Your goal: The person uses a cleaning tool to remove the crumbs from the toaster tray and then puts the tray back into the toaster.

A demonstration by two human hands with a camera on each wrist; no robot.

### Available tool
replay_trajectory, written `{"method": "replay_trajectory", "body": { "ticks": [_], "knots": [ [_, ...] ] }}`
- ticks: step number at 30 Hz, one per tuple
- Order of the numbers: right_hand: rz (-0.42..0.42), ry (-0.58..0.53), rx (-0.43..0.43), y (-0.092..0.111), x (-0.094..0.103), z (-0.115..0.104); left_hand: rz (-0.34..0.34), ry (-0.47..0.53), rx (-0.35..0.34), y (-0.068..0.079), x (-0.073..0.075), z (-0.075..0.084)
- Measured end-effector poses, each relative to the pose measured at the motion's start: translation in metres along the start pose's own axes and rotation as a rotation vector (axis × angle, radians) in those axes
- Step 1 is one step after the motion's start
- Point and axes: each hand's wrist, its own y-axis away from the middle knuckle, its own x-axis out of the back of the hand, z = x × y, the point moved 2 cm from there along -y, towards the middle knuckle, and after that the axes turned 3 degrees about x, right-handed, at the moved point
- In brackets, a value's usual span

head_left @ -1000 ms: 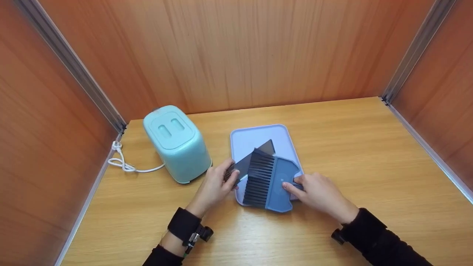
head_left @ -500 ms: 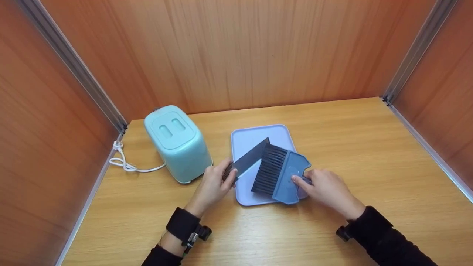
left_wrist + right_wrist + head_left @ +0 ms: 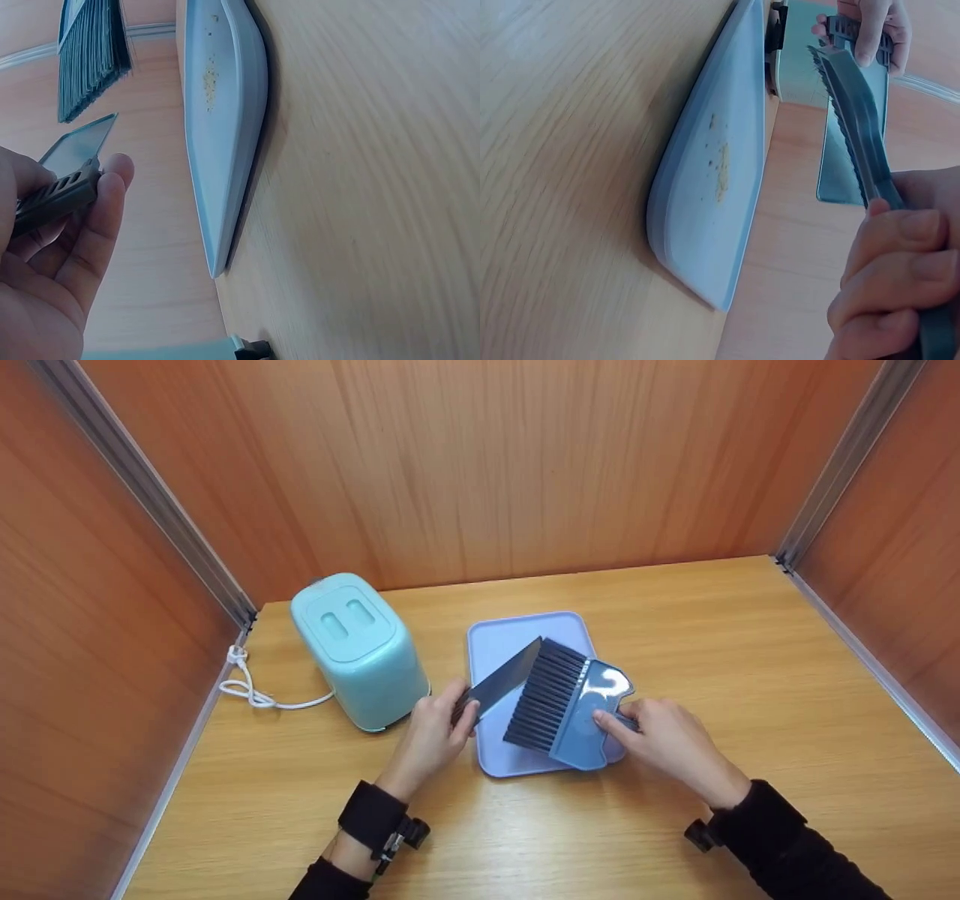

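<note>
My left hand pinches a small dark grey dustpan by its slotted end, thumb on one side and fingers on the other. The dustpan slants above a lavender tray. With curled fingers my right hand grips the handle of a blue brush, thumb lying on its flat back. Its dark bristles point toward the dustpan and overlap its far end in the head view. Both wrist views show brush and dustpan raised above the tray. Brownish crumbs lie scattered on the tray's surface.
To the left of the tray stands a mint-green appliance with two oblong recesses on top. Its white cord and plug lie near the left panel. Wooden panels enclose the table at the back and sides.
The brush has moved right and slightly away, off the near part of the dustpan, and has tilted. The left hand has hardly moved; the dustpan appears narrower. Tray and appliance stay put.
</note>
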Motion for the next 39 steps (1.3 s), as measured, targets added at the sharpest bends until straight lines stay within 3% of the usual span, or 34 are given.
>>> {"method": "replay_trajectory", "body": {
  "ticks": [6, 18, 27, 33, 39],
  "knots": [
    [-0.002, -0.002, -0.014, -0.004, -0.003, 0.001, -0.01, 0.013, -0.02, 0.001, -0.002, 0.003],
    [-0.015, 0.021, -0.005, -0.005, -0.01, 0.011, 0.039, 0.019, -0.04, 0.002, 0.001, 0.005],
    [-0.049, -0.001, 0.015, 0.001, -0.007, 0.005, 0.126, -0.132, -0.126, 0.003, 0.001, 0.003],
    [-0.015, 0.016, 0.007, -0.001, -0.005, 0.003, 0.119, -0.148, -0.14, 0.004, 0.0, 0.004],
    [-0.051, -0.015, -0.026, -0.002, -0.007, 0.008, 0.127, -0.192, -0.196, 0.007, 0.0, 0.006]
  ]
}}
